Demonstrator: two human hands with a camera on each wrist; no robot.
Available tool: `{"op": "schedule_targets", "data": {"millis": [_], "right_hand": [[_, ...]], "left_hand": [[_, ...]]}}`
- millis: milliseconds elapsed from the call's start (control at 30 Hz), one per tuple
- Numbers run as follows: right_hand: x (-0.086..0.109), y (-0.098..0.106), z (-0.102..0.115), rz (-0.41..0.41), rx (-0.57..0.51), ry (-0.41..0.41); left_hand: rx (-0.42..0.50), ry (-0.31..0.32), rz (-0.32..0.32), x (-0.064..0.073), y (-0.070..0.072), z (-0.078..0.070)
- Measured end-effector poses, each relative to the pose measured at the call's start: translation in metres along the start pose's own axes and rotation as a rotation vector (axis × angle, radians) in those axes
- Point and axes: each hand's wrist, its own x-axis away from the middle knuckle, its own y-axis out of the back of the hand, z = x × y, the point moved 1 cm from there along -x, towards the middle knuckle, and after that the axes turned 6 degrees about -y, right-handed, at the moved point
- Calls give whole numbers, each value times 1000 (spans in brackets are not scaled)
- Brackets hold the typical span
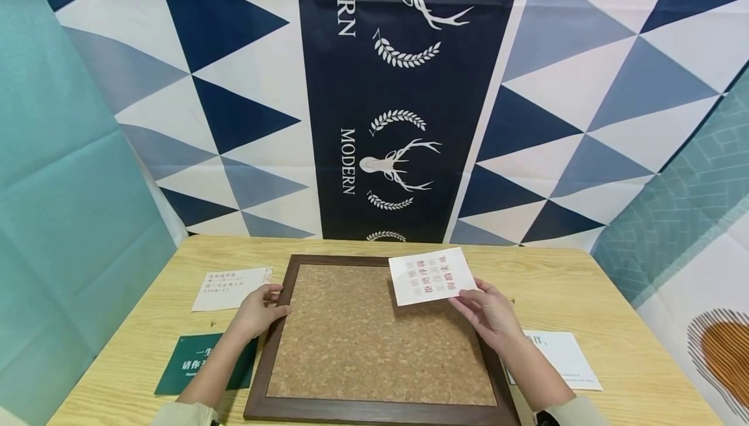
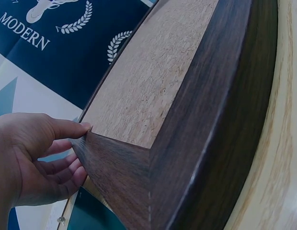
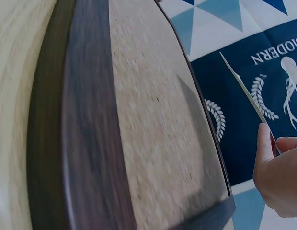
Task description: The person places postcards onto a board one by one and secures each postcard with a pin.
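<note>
A cork board (image 1: 374,348) with a dark brown wooden frame lies on the table, its surface bare. My left hand (image 1: 257,314) grips the frame's left side, the thumb (image 2: 74,128) on the frame's edge and the other fingers around its outer side. Above the board's upper right part, my right hand (image 1: 490,314) pinches a white card (image 1: 430,275) by its lower right corner. Red and grey Chinese characters are printed on that card. Seen nearly edge-on in the right wrist view, the card (image 3: 244,88) is raised off the cork and casts a shadow on it.
Left of the board lie a white card (image 1: 228,289) with text and a dark green card (image 1: 181,367), partly behind the left forearm. Another white card (image 1: 567,358) lies at the right. Small pins (image 2: 61,220) rest on the wooden table (image 1: 129,348). A patterned cloth (image 1: 257,120) hangs behind.
</note>
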Motion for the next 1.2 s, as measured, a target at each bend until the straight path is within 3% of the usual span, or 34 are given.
{"op": "schedule_targets", "data": {"millis": [1200], "right_hand": [[-31, -69, -50, -7, -26, 51]], "left_hand": [[2, -10, -6, 3, 0, -4]]}}
